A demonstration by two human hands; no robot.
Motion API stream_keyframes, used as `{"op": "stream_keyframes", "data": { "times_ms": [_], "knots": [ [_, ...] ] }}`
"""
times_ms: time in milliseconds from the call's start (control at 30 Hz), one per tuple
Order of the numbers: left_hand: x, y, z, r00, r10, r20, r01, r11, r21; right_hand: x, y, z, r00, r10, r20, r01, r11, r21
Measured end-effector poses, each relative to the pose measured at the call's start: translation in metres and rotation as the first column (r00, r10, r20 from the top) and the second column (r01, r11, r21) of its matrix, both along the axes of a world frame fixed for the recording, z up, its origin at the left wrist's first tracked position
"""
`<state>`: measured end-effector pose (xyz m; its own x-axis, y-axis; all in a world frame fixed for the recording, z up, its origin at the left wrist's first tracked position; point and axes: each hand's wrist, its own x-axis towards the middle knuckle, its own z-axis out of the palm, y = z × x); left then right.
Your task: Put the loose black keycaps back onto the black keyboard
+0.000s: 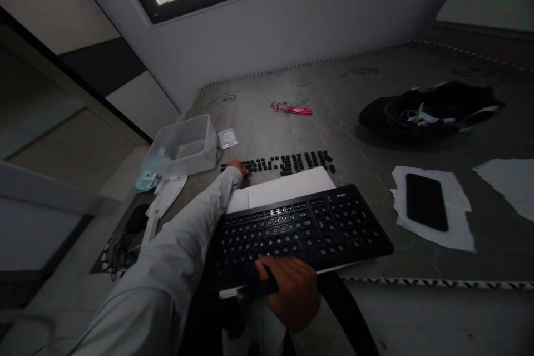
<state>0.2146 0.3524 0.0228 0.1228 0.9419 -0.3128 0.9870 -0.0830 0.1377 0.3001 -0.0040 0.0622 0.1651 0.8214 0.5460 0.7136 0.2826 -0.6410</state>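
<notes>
A black keyboard (pixel 287 228) with its keycaps off rests tilted near the table's front edge. My left hand (pixel 237 167) reaches past it to the left end of the rows of loose black keycaps (pixel 298 162). Its fingers are curled down, and what they hold, if anything, is hidden. Below the keyboard's front edge, my right hand (pixel 294 289) is closed round a dark, thick-handled object (pixel 261 287) whose kind I cannot make out. A white flat box or board (pixel 287 186) lies behind and partly under the keyboard.
A clear plastic container (pixel 183 144) and a small zip bag (pixel 227 138) are at left. A red tool (pixel 294 109) lies farther back. On the right are a black bag (pixel 429 111) and a phone (pixel 426 202) on paper. A mouse (pixel 137 218) sits near-left.
</notes>
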Motion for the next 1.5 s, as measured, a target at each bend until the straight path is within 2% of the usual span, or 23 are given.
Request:
{"op": "stream_keyframes", "data": {
  "times_ms": [300, 600, 1133, 1367, 1500],
  "knots": [
    [0.004, -0.004, -0.001, 0.999, 0.030, -0.026, -0.029, 0.999, 0.021, 0.000, 0.000, 0.002, 1.000, 0.011, -0.022, -0.011, 1.000, -0.021],
    [0.007, -0.009, 0.003, 0.999, -0.006, -0.032, 0.007, 1.000, 0.025, 0.000, -0.001, 0.000, 0.999, 0.008, -0.043, -0.009, 1.000, -0.022],
    [0.004, -0.003, -0.002, 0.999, -0.003, -0.044, 0.005, 0.999, 0.052, -0.001, -0.001, 0.000, 0.999, 0.001, -0.039, -0.002, 1.000, -0.025],
    [0.002, -0.005, 0.008, 1.000, -0.002, -0.003, 0.002, 0.998, 0.063, 0.000, -0.001, -0.002, 1.000, 0.004, -0.011, -0.004, 1.000, 0.004],
    [-0.006, -0.007, 0.024, 0.999, 0.018, 0.037, -0.021, 0.997, 0.071, 0.001, -0.003, -0.005, 1.000, 0.013, 0.027, -0.014, 1.000, 0.020]
  ]
}}
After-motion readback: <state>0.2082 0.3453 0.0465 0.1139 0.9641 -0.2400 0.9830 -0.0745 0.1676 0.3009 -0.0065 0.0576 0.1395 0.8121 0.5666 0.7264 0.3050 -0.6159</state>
